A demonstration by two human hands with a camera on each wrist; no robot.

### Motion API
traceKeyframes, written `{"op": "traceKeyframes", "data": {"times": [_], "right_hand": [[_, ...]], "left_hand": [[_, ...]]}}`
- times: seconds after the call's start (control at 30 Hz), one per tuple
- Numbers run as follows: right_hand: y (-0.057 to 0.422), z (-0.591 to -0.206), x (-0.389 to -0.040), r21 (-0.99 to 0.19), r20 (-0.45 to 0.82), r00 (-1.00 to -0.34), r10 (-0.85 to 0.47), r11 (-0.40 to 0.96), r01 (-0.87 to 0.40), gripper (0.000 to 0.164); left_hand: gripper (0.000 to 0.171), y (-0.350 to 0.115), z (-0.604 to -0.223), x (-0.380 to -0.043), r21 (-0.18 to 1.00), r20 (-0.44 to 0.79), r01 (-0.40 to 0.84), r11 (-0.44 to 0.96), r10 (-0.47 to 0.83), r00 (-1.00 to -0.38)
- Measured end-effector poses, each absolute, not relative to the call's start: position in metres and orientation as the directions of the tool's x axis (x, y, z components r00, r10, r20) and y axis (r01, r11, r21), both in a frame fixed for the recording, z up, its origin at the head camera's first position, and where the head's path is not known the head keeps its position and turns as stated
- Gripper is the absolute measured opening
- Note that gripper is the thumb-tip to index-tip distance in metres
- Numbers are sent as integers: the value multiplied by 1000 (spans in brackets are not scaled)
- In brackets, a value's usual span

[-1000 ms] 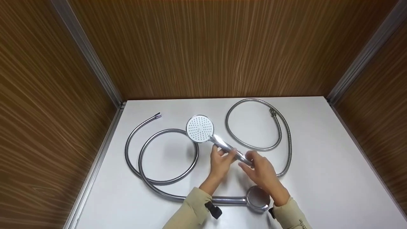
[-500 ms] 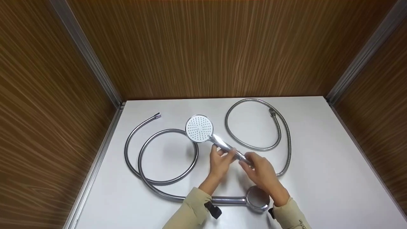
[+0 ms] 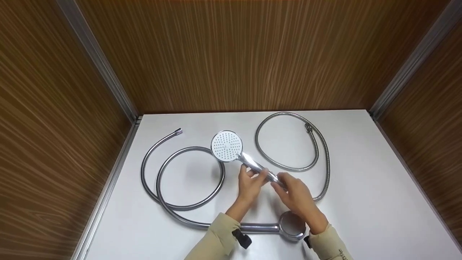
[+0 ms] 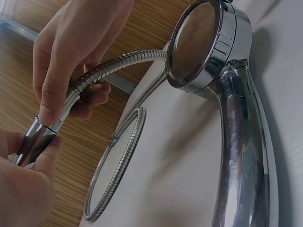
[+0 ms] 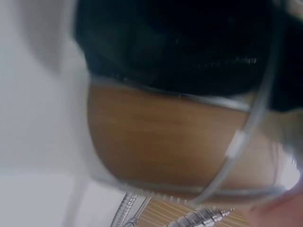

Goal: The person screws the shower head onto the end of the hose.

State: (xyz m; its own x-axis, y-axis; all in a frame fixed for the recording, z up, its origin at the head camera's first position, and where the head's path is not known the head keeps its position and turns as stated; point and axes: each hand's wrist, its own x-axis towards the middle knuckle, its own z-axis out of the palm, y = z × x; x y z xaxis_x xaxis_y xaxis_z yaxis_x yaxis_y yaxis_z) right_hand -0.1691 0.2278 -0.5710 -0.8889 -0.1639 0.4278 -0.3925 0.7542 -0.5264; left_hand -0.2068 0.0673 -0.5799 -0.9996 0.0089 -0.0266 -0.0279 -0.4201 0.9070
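Observation:
My left hand point(image 3: 249, 185) grips the chrome handle point(image 3: 253, 163) of a hand shower, its round white nozzle face point(image 3: 226, 146) turned up toward the head camera. At the handle's lower end, my right hand point(image 3: 297, 195) pinches the end fitting point(image 4: 69, 105) of a flexible metal shower hose point(image 3: 327, 166). The left wrist view shows that fitting lined up with and meeting the handle point(image 4: 32, 143); whether it is threaded on cannot be told. Behind the right hand, part of this hose is hidden in the head view.
Below my forearms lies a second chrome hand shower point(image 3: 260, 228), its round head point(image 3: 293, 226) near the right wrist. Its own hose point(image 3: 163, 180) loops over the left of the white table point(image 3: 368, 173). Wood-grain panels point(image 3: 231, 57) enclose the back and sides.
The right hand's fingers shift slightly at the handle's end. The left hand and the hand shower stay almost still.

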Motion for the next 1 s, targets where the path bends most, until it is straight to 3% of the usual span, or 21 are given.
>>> {"op": "traceKeyframes", "data": {"times": [0.2, 0.47, 1.0], "right_hand": [[227, -572, -169, -517, 453, -878, -154, 757, -399, 29], [227, -574, -171, -469, 515, -837, -186, 756, -457, 24], [226, -574, -170, -501, 455, -870, -190, 754, -426, 13]], "left_hand": [[53, 68, -580, -206, 907, -29, -31, -420, 9, -1000], [57, 66, -578, -206, 908, -16, -25, -417, 26, -1000], [54, 67, -580, -207, 896, -15, -19, -445, 12, -1000]]}}
